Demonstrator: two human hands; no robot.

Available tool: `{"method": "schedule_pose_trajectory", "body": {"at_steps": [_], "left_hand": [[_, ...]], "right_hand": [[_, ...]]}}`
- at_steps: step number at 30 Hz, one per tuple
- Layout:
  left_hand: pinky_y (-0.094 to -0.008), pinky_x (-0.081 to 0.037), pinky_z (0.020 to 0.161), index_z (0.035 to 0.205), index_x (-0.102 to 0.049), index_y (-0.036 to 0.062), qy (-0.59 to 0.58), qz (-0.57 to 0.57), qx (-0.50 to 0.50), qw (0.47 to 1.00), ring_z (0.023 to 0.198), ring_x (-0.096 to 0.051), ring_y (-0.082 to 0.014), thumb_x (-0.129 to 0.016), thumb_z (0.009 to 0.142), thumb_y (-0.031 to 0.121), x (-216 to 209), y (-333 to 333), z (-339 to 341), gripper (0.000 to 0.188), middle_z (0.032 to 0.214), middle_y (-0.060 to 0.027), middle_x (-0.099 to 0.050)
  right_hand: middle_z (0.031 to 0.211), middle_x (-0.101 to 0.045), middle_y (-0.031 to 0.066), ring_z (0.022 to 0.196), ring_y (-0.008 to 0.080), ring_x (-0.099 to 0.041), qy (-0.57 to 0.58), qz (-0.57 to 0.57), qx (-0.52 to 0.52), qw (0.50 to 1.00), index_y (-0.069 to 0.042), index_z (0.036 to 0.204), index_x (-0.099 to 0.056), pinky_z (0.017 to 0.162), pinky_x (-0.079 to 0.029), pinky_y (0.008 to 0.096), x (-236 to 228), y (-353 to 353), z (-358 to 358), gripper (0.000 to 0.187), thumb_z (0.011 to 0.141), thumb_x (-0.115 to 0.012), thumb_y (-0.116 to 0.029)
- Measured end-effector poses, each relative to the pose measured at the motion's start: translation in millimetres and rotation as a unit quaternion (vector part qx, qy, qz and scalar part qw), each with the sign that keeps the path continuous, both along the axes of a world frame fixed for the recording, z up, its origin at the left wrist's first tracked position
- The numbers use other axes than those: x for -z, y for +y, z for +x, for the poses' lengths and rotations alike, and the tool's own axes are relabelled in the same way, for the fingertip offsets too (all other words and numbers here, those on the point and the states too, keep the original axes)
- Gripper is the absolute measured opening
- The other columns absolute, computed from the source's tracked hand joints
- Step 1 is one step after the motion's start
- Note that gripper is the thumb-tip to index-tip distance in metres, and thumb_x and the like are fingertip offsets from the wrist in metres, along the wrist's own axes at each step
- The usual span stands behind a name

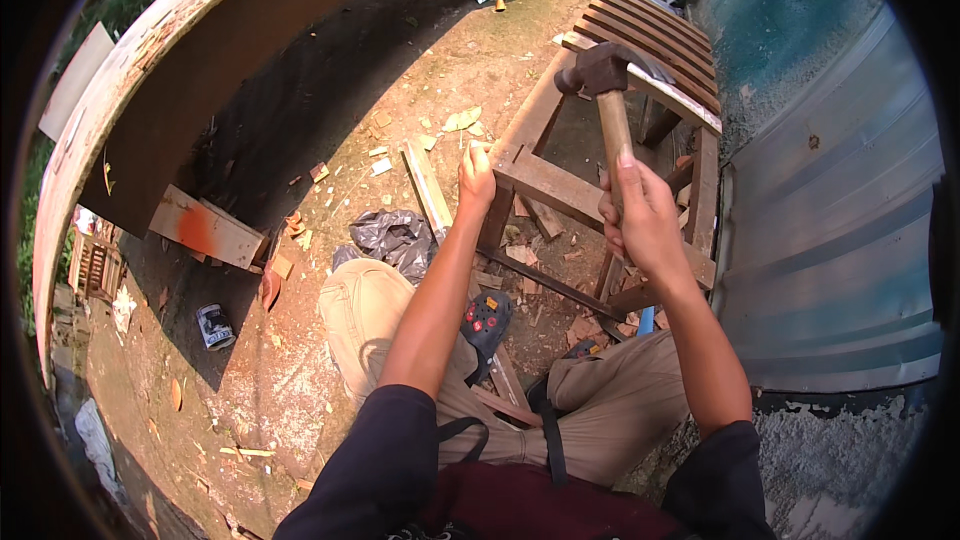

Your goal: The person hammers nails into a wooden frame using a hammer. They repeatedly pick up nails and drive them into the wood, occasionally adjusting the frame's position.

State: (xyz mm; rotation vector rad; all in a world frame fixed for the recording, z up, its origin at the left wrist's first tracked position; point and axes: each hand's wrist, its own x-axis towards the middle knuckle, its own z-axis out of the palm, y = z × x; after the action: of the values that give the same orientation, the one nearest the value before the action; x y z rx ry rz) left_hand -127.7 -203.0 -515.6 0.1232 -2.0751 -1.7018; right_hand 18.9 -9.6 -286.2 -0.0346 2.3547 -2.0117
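My right hand [640, 215] grips the wooden handle of a hammer [603, 90], whose dark metal head is raised above a wooden frame [545, 180]. My left hand [476, 177] rests pinched on the corner of that frame, its fingers closed around something too small to make out. The frame is made of brown planks joined at right angles, with a slatted wooden panel [655, 35] behind it. I am crouched, my knees in tan trousers below my arms.
Corrugated metal sheet [840, 220] stands on the right. A large curved wooden board [170, 80] runs along the left. Dirt ground holds wood chips, a black plastic bag [393, 237], a can [214, 326], a loose slat [428, 188] and a dark sandal [486, 321].
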Motion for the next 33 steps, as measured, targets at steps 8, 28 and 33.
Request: {"method": "schedule_pose_trajectory", "body": {"at_steps": [8, 28, 33], "left_hand": [[-0.0474, -0.048, 0.093, 0.106, -0.064, -0.0027, 0.014, 0.027, 0.013, 0.999, 0.103, -0.063, -0.0426, -0.034, 0.106, 0.03, 2.5, 13.4, -3.8, 0.044, 0.107, -0.0264, -0.067], [-0.0387, -0.032, 0.118, 0.148, -0.047, -0.0012, -0.073, 0.13, 0.126, 0.981, 0.139, -0.045, -0.0297, -0.028, 0.11, 0.059, 47.1, -6.1, -6.2, 0.073, 0.15, -0.0201, -0.049], [-0.0382, -0.028, 0.121, 0.155, -0.04, -0.0007, -0.071, 0.223, 0.225, 0.946, 0.147, -0.039, -0.03, -0.026, 0.109, 0.061, 78.2, -43.4, -28.9, 0.078, 0.158, -0.0211, -0.043]], "right_hand": [[0.071, -0.059, 0.013, 0.06, 0.0247, -0.059, 0.236, 0.038, 0.024, 0.971, -0.001, 0.105, -0.056, 0.056, -0.046, 0.0355, 25.6, -5.4, -11.3, 0.038, 0.11, -0.05, -0.039], [0.07, -0.056, 0.01, 0.059, 0.0201, -0.057, 0.059, 0.253, -0.008, 0.966, 0.0, 0.104, -0.059, 0.059, -0.046, 0.0369, 87.0, -3.8, -7.1, 0.051, 0.109, -0.046, -0.048], [0.063, -0.044, -0.0018, 0.043, 0.0073, -0.04, 0.065, 0.026, -0.031, 0.997, -0.004, 0.096, -0.052, 0.039, -0.034, 0.0256, -3.2, -20.8, 2.2, 0.047, 0.111, -0.045, -0.048]]}}
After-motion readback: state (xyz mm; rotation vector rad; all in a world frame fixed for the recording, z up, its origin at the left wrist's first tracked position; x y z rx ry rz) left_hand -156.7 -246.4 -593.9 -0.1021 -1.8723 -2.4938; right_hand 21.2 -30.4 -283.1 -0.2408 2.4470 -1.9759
